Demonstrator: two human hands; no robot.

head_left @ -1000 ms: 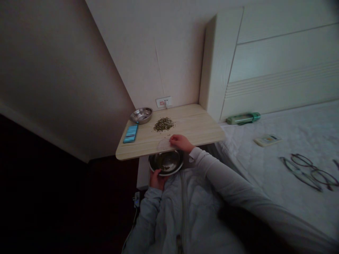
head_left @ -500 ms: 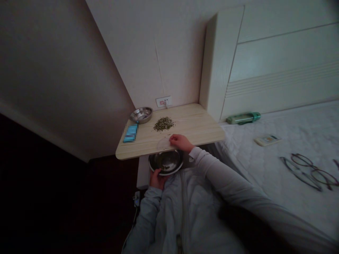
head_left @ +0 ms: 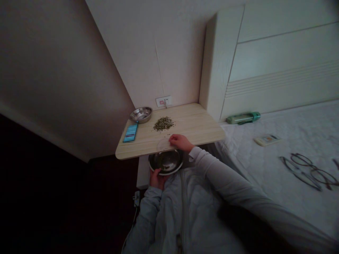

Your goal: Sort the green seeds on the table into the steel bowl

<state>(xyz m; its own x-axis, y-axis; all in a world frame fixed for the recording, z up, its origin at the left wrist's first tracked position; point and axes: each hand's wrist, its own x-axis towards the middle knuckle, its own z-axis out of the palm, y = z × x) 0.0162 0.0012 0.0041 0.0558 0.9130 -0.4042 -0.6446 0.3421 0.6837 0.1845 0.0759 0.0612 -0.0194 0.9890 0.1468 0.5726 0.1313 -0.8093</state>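
My left hand (head_left: 157,179) grips the near rim of a steel bowl (head_left: 172,163), thumb over the edge. A few small dark pieces lie in this bowl, which sits just under the table's front edge. My right hand (head_left: 180,141) is closed on the edge of a thin, clear round plastic disc (head_left: 162,144) resting at the front of the wooden tabletop (head_left: 196,123). Beyond the disc is a loose pile of small green-brown grains or seeds (head_left: 163,124), with a few stray ones between pile and disc.
A second steel bowl (head_left: 141,115) stands at the table's back left, with a blue-screened phone (head_left: 130,133) in front of it. On the white bed (head_left: 246,148) to the right lie a green bottle (head_left: 243,118), a pale phone-like item (head_left: 267,140) and glasses (head_left: 302,160). A wall socket (head_left: 163,101) is behind.
Almost nothing differs. Both hands, the disc and the bowl keep their places, and the grain pile looks the same.
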